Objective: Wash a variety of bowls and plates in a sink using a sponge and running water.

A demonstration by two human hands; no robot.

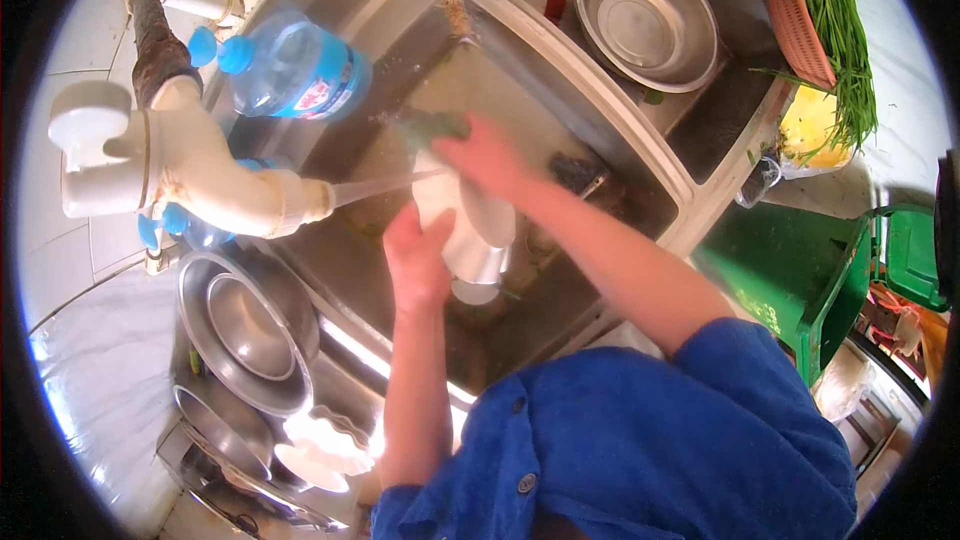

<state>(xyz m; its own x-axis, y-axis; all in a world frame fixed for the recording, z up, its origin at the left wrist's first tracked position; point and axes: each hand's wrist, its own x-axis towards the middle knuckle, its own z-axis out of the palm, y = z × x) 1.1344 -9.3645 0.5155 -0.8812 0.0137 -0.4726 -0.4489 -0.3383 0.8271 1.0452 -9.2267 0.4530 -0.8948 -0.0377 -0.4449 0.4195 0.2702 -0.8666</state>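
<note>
My left hand [420, 250] grips the near side of a white dish [455, 225], thumb over its edge, holding it tilted above the sink basin. My right hand [490, 155], smeared by motion, presses a green scrubbing cloth or pad [435, 127] at the dish's far end. From the white faucet [300, 202] on the left, a stream of water runs onto the dish. Under my hands, the steel sink basin [560, 120] holds some murky water. A dark object [578, 174] lies in the basin beyond my right wrist; its kind is unclear.
Clear plastic bottles with blue caps, one a large bottle [300, 65], stand behind the faucet. Steel bowls [245, 330] and white scalloped dishes [325, 445] sit at the left. A steel basin [650, 20], a pink basket [798, 25] of green stalks and a green bin [790, 270] are at the right.
</note>
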